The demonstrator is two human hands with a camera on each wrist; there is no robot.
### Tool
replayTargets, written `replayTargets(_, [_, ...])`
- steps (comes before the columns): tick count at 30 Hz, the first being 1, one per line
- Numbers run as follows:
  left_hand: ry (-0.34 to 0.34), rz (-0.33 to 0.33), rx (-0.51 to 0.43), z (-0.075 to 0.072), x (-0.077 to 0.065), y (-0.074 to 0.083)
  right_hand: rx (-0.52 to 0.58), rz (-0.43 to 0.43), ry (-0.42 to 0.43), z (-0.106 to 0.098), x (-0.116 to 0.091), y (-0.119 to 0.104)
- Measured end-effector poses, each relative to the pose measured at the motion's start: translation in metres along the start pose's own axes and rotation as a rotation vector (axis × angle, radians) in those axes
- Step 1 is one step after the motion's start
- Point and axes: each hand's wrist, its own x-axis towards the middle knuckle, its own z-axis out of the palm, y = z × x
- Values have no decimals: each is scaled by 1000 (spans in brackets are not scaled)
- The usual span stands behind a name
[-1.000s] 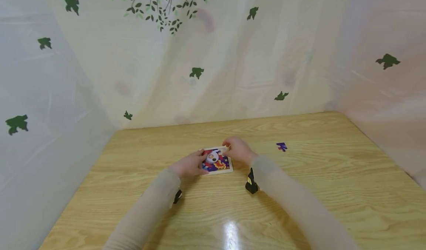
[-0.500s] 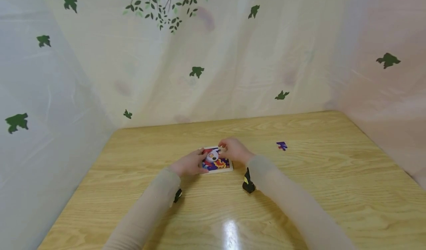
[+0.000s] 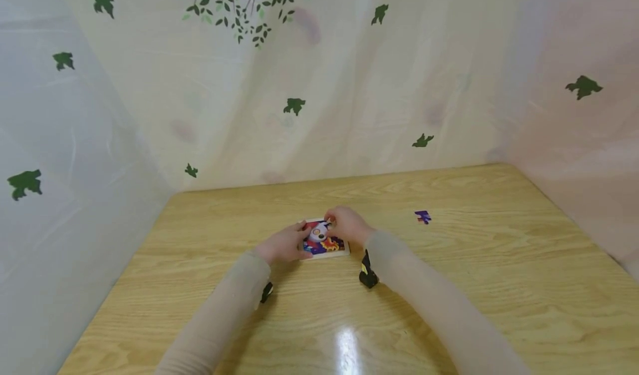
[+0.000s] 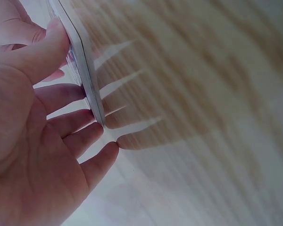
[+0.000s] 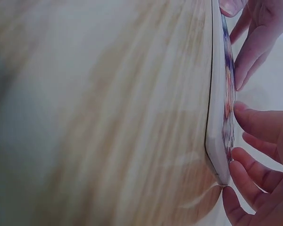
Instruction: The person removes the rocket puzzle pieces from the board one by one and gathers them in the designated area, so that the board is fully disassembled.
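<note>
A small jigsaw puzzle (image 3: pixel 325 246) with a pale frame lies flat on the table, showing a white cartoon figure, flames and purple ground. Along its left side my left hand (image 3: pixel 284 246) grips the frame, thumb at the near edge and fingers toward the far edge. My right hand (image 3: pixel 349 225) is over the upper right part, thumb and bent fingertips down on the picture. Those fingertips appear to pinch a puzzle piece, mostly hidden beneath them. In the right wrist view the right thumb (image 5: pixel 259 123) touches the picture surface close to the frame's edge.
One loose purple and red puzzle piece (image 3: pixel 423 217) lies on the wooden table (image 3: pixel 474 286), right of the puzzle. A pale curtain (image 3: pixel 339 142) with green leaf prints hangs behind the table and at both sides.
My right hand has shifted left across the upper part of the puzzle, from its right corner toward the figure. The left hand holds its place, and the loose piece has not moved.
</note>
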Motion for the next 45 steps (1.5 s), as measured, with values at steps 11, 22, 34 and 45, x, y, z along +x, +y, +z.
replayTargets(11, [-2,19,18,-2,-1,0,-37,0,0,3,5,1])
replayTargets(22, [-4,6,23,-2,-2,2,-26,17,3,4,6,-1])
replayTargets(34, [-11,-5,30,0,-1,2,20,25,9,7,6,0])
replayTargets(45, [-13,-7,23,0,-2,3,29,38,-1,5,6,-1])
